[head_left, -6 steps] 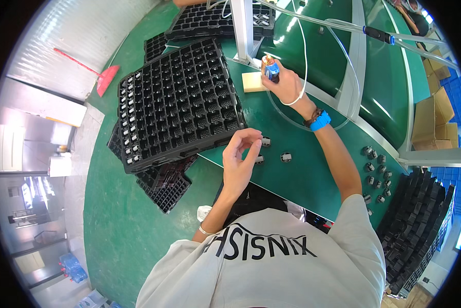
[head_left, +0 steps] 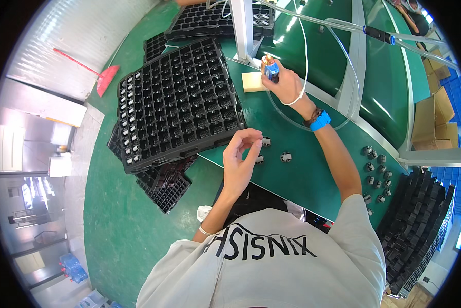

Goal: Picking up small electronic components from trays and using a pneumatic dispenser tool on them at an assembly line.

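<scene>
My right hand (head_left: 286, 84) is closed around a blue-and-black hand tool (head_left: 272, 72) with a brass-coloured tip pointing away from me. A white cord runs past that wrist. Next to the tool lies a pale yellow block (head_left: 253, 82). Nearer to me, my left hand (head_left: 242, 154) is curled, thumb and forefinger brought together. Right at those fingertips is a small silver-and-black part (head_left: 266, 141); whether they grip it is hard to see. A second such part (head_left: 260, 159) sits partly behind the thumb, and a third part (head_left: 286, 157) rests on the green table (head_left: 302, 179).
A large black compartment tray (head_left: 179, 97), with white pieces along its left edge, tilts at the table's left over other trays. Several small parts (head_left: 377, 172) are scattered at right. Stacked black trays (head_left: 415, 226) stand beyond. A white post (head_left: 242, 31) and clear hoses rise ahead.
</scene>
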Tool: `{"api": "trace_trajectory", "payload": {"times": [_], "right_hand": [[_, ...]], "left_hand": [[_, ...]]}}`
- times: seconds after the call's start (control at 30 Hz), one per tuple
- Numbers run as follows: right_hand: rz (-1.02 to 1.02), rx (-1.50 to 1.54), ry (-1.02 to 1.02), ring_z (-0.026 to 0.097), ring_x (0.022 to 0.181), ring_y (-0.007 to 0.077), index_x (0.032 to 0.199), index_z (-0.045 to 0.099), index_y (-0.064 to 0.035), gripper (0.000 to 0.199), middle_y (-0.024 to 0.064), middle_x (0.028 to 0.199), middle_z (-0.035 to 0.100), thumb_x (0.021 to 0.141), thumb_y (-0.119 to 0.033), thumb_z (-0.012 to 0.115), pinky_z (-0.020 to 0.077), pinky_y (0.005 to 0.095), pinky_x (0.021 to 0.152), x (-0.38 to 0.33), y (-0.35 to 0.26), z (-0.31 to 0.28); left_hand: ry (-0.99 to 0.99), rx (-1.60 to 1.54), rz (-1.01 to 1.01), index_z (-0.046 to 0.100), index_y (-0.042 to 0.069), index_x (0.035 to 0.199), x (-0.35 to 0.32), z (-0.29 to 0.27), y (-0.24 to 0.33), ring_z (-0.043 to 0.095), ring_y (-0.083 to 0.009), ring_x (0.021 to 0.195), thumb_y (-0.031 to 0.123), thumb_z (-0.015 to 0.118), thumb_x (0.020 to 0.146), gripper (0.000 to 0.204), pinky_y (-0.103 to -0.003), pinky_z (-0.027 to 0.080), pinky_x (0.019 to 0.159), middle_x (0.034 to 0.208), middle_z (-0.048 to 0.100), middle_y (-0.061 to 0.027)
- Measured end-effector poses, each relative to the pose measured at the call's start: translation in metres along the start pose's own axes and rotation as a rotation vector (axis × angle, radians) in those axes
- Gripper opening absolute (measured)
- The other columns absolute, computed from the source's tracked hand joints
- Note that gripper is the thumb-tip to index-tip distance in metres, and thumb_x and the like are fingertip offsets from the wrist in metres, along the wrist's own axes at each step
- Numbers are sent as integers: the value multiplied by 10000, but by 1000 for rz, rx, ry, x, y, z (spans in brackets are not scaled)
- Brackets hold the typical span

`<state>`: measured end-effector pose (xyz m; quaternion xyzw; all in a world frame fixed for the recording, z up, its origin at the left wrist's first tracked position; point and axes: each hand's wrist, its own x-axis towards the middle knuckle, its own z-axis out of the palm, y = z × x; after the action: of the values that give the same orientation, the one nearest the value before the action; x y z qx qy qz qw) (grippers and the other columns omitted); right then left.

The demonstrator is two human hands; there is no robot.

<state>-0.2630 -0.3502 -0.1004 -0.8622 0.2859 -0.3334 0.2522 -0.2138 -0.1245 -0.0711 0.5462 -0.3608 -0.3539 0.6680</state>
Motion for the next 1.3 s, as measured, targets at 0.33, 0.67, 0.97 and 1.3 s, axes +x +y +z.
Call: {"api": "trace_trajectory", "payload": {"times": [0.33, 0.67, 0.97, 1.3], "right_hand": [[81, -56, 48, 584, 633, 366, 1126, 501, -80, 438, 200, 689, 585, 768, -316, 588, 456, 429, 569, -6, 11, -3], [28, 22, 2, 566, 627, 385, 969, 486, -47, 327, 207, 648, 566, 750, -269, 583, 445, 457, 572, 4, 5, -1], [-11, 45, 72, 592, 752, 364, 1039, 517, -30, 396, 207, 777, 595, 737, -272, 603, 471, 418, 660, 1, -2, 5], [205, -255, 357, 599, 725, 380, 968, 541, -62, 375, 205, 779, 611, 756, -368, 581, 480, 437, 626, 84, 139, -57]], "left_hand": [[-481, 173, -44, 547, 6, 1007, -7, 32, 3, 560, -158, 895, -6, 549, 821, 186, -265, 430, 825, 949, 572, -69], [-785, 445, 517, 345, 21, 1284, -11, 208, -106, 348, -375, 1205, 160, 511, 818, 514, -404, 357, 949, 1295, 363, -211], [-800, 417, 598, 485, -9, 953, 38, 264, -124, 473, -317, 958, 76, 548, 770, 211, -419, 395, 781, 1000, 485, -160], [-877, 256, -397, 470, 43, 1063, -29, 105, -4, 548, -120, 812, 148, 549, 859, 243, -269, 446, 661, 940, 569, -103]]}}
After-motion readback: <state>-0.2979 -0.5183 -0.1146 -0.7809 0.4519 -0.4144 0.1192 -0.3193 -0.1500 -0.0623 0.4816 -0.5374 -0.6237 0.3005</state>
